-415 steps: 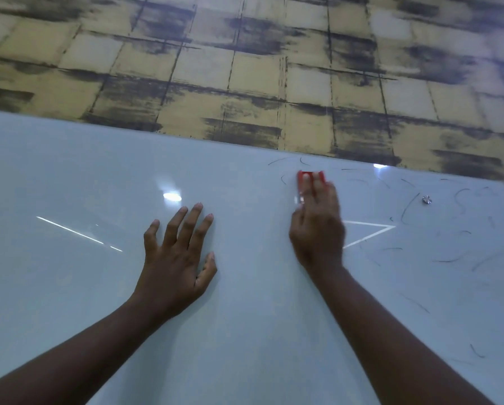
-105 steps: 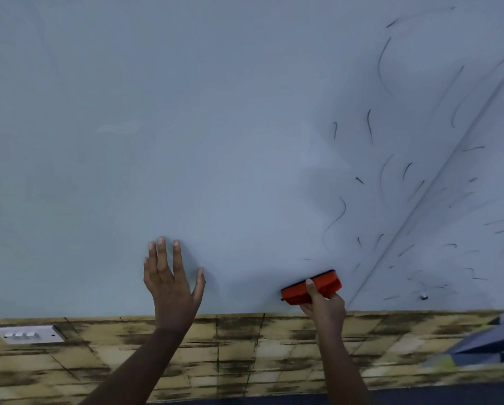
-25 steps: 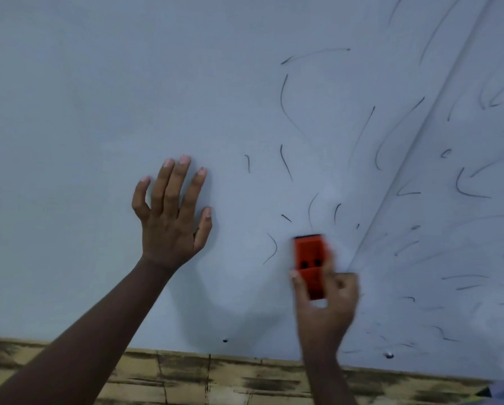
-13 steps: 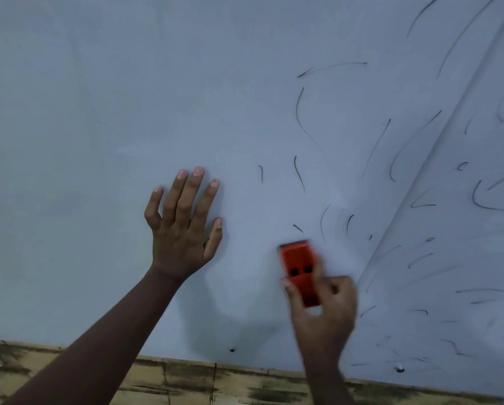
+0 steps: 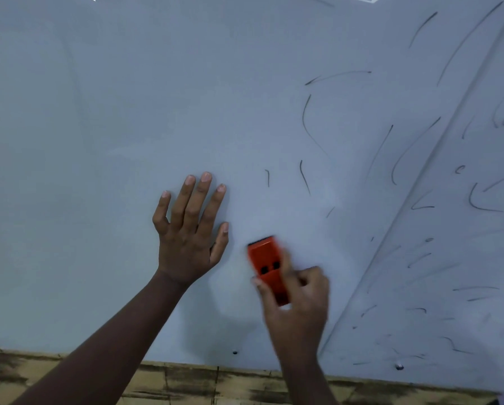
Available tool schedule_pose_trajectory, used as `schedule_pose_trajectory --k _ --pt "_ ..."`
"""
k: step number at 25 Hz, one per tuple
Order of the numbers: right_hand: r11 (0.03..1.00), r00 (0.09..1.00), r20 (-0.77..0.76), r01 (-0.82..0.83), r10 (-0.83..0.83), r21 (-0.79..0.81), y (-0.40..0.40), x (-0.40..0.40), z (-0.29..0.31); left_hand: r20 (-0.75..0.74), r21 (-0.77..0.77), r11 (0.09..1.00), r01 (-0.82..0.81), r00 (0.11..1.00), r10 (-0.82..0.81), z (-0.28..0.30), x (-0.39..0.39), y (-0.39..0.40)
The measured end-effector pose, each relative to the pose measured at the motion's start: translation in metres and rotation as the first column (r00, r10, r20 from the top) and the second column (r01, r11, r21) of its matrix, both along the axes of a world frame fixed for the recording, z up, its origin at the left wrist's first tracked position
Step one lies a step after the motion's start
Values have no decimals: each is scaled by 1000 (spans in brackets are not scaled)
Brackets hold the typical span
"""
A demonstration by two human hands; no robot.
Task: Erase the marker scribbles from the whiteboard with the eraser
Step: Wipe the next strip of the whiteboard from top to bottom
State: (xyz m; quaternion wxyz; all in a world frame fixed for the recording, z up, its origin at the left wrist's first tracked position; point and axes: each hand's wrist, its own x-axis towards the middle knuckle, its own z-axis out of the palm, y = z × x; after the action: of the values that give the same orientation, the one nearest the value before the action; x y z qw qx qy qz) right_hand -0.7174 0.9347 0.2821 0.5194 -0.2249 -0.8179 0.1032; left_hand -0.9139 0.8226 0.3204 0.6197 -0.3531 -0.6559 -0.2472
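Lower centre of frame, right hand [image 5: 296,302] grips the eraser [image 5: 267,266] flat on the whiteboard [image 5: 128,97], left hand [image 5: 191,229] splayed flat beside — risk: fast blurred strokes skip scribbles [image 5: 306,124] upper right.

We see a bright orange eraser [image 5: 269,268] with a black strip along its top edge and two small black squares on its face, in our right hand [image 5: 296,305]. The whiteboard [image 5: 128,112] is pale blue-grey around our left hand [image 5: 190,233]; thin black scribbles [image 5: 305,178] curl above and right of the right hand. Below both hands runs a yellow-tan wall [image 5: 186,384], black-smudged in a tile pattern.
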Motion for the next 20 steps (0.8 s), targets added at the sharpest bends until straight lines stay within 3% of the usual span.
schedule_pose_trajectory --k 2,4,6,9,13,18,20 --pt "994 992 130 -6 -8 107 -14 -5 -13 -2 -18 1000 -7 1000 7 -1 -2 -1" --pt "991 990 142 -14 -5 131 -9 -2 -8 -5 -21 1000 -5 1000 5 -1 -2 -1" --pt "996 997 73 16 -22 85 7 7 14 -6 -12 1000 7 1000 -7 -1 -1 -1" --pt "984 991 -107 68 -86 -162 40 29 55 -3 -12 1000 21 1000 -21 -2 1 -2" --pt "904 906 -405 -66 -123 -422 68 56 74 10 -9 1000 17 1000 -17 -3 0 -1" --pt "840 862 -482 -138 -159 -524 64 51 69 7 -18 1000 19 1000 -19 -3 1 -1" --pt "866 868 -474 -117 -150 -487 52 40 74 9 -14 1000 20 1000 -20 -3 1 0"
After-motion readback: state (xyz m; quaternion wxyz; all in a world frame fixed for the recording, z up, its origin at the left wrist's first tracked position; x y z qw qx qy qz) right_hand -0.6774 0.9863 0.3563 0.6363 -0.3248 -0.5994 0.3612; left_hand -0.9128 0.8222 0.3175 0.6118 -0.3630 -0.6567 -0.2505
